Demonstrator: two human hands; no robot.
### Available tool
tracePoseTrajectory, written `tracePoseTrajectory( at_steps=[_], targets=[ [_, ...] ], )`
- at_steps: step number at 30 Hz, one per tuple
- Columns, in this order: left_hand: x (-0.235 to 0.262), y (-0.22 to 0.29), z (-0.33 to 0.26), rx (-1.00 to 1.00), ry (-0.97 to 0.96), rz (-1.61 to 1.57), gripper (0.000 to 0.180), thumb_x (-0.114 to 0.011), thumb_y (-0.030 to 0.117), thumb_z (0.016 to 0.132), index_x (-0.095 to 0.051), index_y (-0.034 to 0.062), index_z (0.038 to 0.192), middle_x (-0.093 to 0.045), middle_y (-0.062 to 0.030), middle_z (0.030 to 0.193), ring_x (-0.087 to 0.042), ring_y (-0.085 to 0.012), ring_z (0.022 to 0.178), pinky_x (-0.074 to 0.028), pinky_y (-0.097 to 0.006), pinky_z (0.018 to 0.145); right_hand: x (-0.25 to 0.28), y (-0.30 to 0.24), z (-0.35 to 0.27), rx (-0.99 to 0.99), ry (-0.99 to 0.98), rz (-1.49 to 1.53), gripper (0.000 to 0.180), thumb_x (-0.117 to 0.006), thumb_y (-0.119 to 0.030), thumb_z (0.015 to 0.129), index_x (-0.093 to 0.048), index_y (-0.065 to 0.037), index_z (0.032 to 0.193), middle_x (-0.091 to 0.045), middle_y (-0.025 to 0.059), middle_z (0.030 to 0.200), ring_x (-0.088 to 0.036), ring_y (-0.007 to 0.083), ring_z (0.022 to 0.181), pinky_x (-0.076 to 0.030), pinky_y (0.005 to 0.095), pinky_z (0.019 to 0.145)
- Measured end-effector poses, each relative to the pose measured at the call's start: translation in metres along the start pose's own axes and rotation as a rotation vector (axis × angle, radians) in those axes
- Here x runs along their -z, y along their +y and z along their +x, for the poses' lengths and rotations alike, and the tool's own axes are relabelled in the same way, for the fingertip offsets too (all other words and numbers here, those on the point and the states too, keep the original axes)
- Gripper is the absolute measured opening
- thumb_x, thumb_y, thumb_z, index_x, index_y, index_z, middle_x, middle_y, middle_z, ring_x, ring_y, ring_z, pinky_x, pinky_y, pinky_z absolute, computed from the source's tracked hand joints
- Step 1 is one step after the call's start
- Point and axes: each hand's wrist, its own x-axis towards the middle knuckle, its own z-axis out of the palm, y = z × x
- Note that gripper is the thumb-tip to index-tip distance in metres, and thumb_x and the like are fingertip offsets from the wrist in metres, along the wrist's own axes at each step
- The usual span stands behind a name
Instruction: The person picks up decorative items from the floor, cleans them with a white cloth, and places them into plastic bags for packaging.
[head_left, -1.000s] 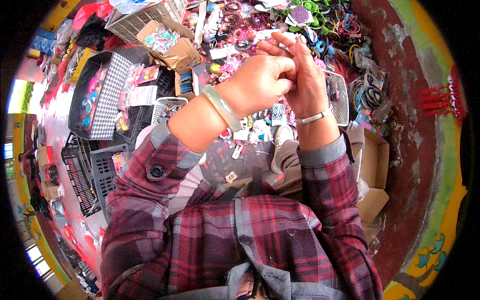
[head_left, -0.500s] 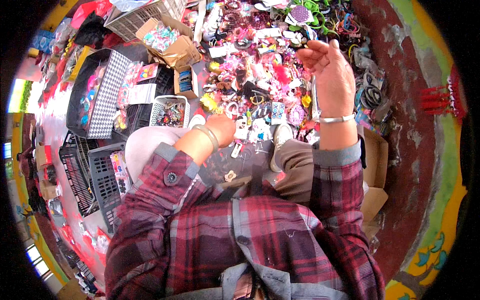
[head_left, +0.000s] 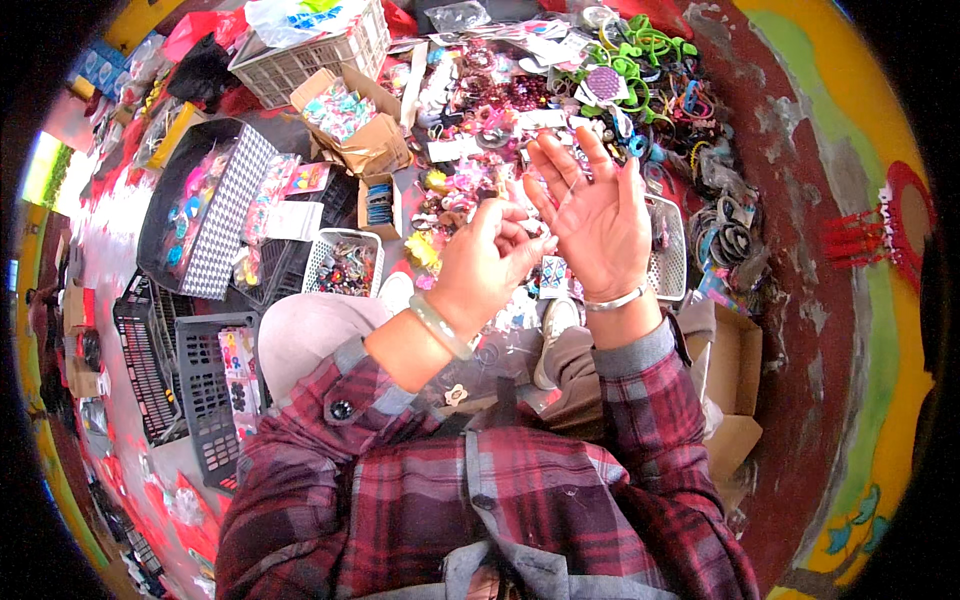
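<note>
My left hand (head_left: 482, 260) is closed, its fingertips pinched together beside my right palm; whatever they hold is too small to make out. My right hand (head_left: 608, 235) is raised, palm showing and fingers spread, with nothing visible in it. Behind both hands lies a heap of small hair accessories (head_left: 468, 180), pink, white and dark. A yellow fluffy piece (head_left: 422, 252) sits left of my left hand. Below the fingertips is a small blue-and-white patterned card (head_left: 553, 276). My right hand partly hides a white basket (head_left: 672, 250).
A white basket of small mixed pieces (head_left: 343, 264) stands by my left knee. Beyond it are a small carton of blue items (head_left: 379, 204), an open carton (head_left: 378, 150) and a grey crate (head_left: 310, 62). Green headbands (head_left: 640, 55) and black coiled bands (head_left: 728, 238) lie right.
My left hand has risen from the heap and moved right. My right hand has come left and lower, its fingers spreading, so the two hands are now close together.
</note>
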Motion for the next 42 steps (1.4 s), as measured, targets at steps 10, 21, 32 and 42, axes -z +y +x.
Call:
tracePoseTrajectory(
  at_steps=[10,21,32,42],
  targets=[
    [0.005,-0.087,-0.029,0.119,-0.794,0.689,0.023,-0.05,0.011,0.081,-0.06,0.0052,0.101,-0.06,-0.0208,0.082,-0.059,-0.0301,0.081,-0.046,-0.036,0.07,0.008,-0.013,-0.001,0.245,0.298,-1.207,0.044,-0.038,-0.037,0.092,-0.05,-0.002,0.116,-0.054,0.012,0.116,-0.046,0.02,0.112,-0.034,0.0338,0.092],
    [0.048,-0.289,-0.033,0.512,-0.521,0.893,0.023,-0.053,0.014,0.075,-0.061,0.0021,0.093,-0.062,-0.0197,0.089,-0.06,-0.0356,0.085,-0.048,-0.042,0.074,0.021,-0.016,-0.004,0.042,0.418,-1.145,0.023,-0.051,-0.017,0.088,-0.058,-0.002,0.104,-0.059,0.0055,0.106,-0.053,0.0139,0.101,-0.041,0.0269,0.083],
    [0.102,-0.406,0.028,1.053,0.333,0.74,0.056,-0.067,0.043,0.066,-0.057,-0.0016,0.099,-0.061,-0.0217,0.096,-0.059,-0.0335,0.09,-0.046,-0.039,0.079,0.02,-0.017,0.005,-0.059,0.534,-1.103,0.02,-0.046,-0.01,0.089,-0.056,0.001,0.102,-0.057,0.0127,0.109,-0.054,0.0185,0.102,-0.044,0.0284,0.08],
    [0.13,-0.578,0.02,0.966,0.35,0.374,0.025,-0.06,0.018,0.078,-0.057,0.0077,0.1,-0.062,-0.0096,0.091,-0.061,-0.0259,0.077,-0.049,-0.039,0.057,0.028,-0.017,0.009,-0.193,0.459,-1.098,0.019,-0.051,-0.01,0.086,-0.058,0.003,0.099,-0.057,0.0142,0.108,-0.054,0.0184,0.1,-0.044,0.0267,0.079]
  ],
)
